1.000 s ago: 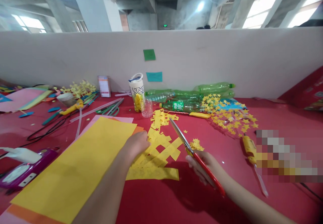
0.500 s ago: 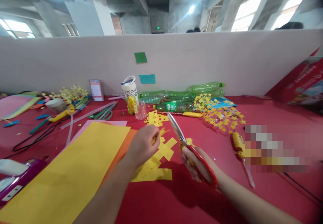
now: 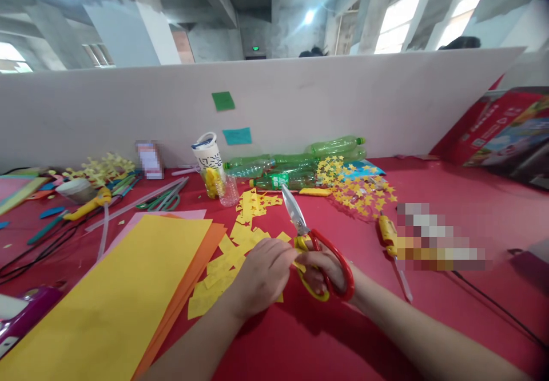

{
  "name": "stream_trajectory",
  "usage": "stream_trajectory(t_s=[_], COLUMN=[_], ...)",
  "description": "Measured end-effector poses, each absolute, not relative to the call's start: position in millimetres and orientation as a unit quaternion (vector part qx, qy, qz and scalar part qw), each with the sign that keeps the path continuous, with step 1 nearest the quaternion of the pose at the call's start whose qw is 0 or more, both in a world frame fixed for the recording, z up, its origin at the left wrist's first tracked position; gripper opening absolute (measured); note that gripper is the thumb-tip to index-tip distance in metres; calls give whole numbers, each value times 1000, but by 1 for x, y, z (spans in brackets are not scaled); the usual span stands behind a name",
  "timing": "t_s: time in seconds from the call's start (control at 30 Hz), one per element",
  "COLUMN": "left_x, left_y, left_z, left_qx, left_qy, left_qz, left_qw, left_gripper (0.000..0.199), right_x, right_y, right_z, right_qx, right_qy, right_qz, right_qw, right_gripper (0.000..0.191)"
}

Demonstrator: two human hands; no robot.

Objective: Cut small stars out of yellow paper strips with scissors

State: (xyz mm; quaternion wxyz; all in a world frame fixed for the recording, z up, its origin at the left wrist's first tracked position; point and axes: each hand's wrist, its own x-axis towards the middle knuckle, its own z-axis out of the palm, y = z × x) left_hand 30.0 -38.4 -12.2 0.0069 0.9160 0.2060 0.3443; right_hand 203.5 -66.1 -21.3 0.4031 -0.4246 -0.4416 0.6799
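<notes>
- Red on one loop, yellow on the other: grips the scissors [image 3: 301, 229] in the right hand [image 3: 326, 266], fingers wrapped through the handles, above a red tabletop [image 3: 283, 346]
- Points the steel blades [image 3: 293, 206] forward and to the left, long axis slanting from the right wrist toward the green bottles [image 3: 337, 145] along the grey partition [image 3: 364, 100]
- Cannot tell, from this angle, about any gap between the blades
- Curls the left hand [image 3: 266, 272], back uppermost, just to the left of the handles, fingertips touching or nearly touching those of the right hand
- Hides most of the left fingertips behind the knuckles; cannot tell about any paper pinched there
- Sets the blades beyond and to the right of the left hand, with the left fingers closer to the yellow loop and pivot than to the tips
- Shows yellow paper strips [image 3: 219, 266] overlapping on the table, left of and beyond the left hand, partly covered by it; nearer to the left hand than to the right
- Shows star-punched scraps [image 3: 253, 199] farther off, left of the blade tips, beside a clear plastic cup [image 3: 228, 192]
- Shows a large yellow sheet [image 3: 124, 278] atop a stack, left of the left forearm, well apart from the scissors
</notes>
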Motion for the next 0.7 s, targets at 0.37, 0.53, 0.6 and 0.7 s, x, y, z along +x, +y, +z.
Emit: stream_trajectory(t_s=[0.37, 0.53, 0.6, 0.7], left_x=[39, 38, 37, 37], left_y=[-33, -35, -37, -37], left_z=[-25, -25, -19, -12], left_qx=[593, 542, 556, 561], left_qy=[315, 424, 441, 458], left_qz=[316, 336, 315, 306], left_qw=[671, 643, 630, 618], left_gripper=[43, 36, 40, 39], right_x=[212, 205, 203, 203], right_y=[-65, -71, -70, -66], right_z=[-14, -2, -1, -5], right_qx=[-449, -526, -541, -553], right_qy=[-540, -621, -642, -654], right_qz=[563, 482, 442, 392], right_qw=[435, 325, 316, 336], right_gripper=[40, 14, 10, 8])
